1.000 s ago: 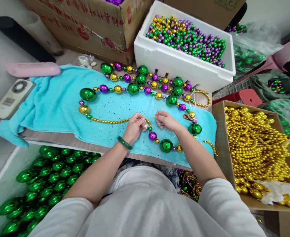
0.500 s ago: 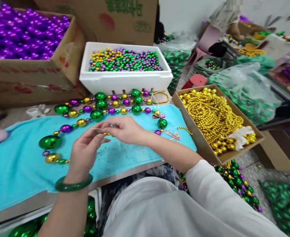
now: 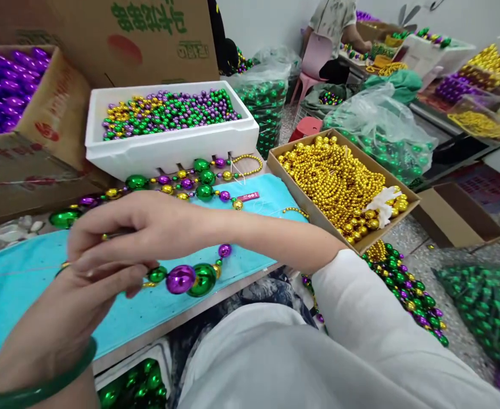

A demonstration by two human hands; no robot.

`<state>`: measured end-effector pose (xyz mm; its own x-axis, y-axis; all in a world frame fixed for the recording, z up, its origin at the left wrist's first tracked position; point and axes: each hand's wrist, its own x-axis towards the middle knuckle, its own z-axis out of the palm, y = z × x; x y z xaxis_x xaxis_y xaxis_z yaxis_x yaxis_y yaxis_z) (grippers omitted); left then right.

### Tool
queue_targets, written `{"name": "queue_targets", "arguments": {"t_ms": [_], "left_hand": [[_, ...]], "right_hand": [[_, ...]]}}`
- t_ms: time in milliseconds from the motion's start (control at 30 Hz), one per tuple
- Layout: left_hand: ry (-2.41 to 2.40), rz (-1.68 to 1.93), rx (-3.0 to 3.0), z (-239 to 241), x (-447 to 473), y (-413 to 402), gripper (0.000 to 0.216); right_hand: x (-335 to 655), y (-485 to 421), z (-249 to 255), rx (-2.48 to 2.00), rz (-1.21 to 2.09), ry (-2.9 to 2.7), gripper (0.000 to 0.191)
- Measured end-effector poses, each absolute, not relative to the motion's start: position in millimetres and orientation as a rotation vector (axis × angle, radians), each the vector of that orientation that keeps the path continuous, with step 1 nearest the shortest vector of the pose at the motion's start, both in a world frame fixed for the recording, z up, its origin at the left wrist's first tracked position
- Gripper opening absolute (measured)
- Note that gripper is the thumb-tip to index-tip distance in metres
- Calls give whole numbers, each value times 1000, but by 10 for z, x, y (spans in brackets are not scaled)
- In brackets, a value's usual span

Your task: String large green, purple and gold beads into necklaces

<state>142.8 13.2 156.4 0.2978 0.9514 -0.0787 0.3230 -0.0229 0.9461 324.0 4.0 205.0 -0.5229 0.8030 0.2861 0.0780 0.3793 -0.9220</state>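
Observation:
Both hands meet over the turquoise towel [image 3: 15, 272] at the left. My right hand [image 3: 134, 227] reaches across to the left, fingers curled, gripping part of a bead string [image 3: 186, 278] of green, purple and gold balls. My left hand [image 3: 66, 307], with a green bangle [image 3: 37, 389] on the wrist, is raised close to the camera, fingers pressed on the same string near small gold beads. A large purple bead and a green one hang just right of the hands. More finished strings [image 3: 182, 182] lie along the towel's far edge.
A white foam box [image 3: 169, 147] of small mixed beads stands behind the towel. A cardboard box of purple balls [image 3: 3, 91] is at far left, a box of gold bead strings [image 3: 339, 182] at right. Bags of green beads [image 3: 484, 307] cover the floor; another person [image 3: 335, 23] sits far back.
The view has swung right and up. My hands lifted the string's end and carried it left, nearer the camera; the big purple and green beads now hang beside my fingers.

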Motion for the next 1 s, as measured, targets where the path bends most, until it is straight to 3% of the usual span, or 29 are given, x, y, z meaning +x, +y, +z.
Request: {"name": "queue_targets", "arguments": {"t_ms": [167, 300, 367, 467, 600, 733, 1000], "left_hand": [[1180, 560, 1484, 1384, 1721, 161, 22], [1183, 421, 1545, 1214, 1787, 220, 28], [1175, 399, 1522, 1123, 1813, 257, 31], [1175, 439, 1467, 999, 1871, 302, 32], [1222, 429, 1395, 936, 1948, 332, 35], [1215, 426, 1298, 983, 2015, 338, 38], [1140, 461, 1150, 948, 2123, 307, 31]], "right_hand": [[3887, -7, 1814, -1009, 1076, -1811, 6], [4640, -315, 1451, -1612, 607, -1629, 6], [4892, -539, 1143, -1924, 538, -1559, 9], [4974, -849, 644, -2250, 637, -1613, 13], [4778, -1056, 239, -2545, 354, -1745, 19], [4741, -1039, 170, -2617, 304, -1820, 23], [4988, -1051, 323, -2453, 614, -1893, 13]]}}
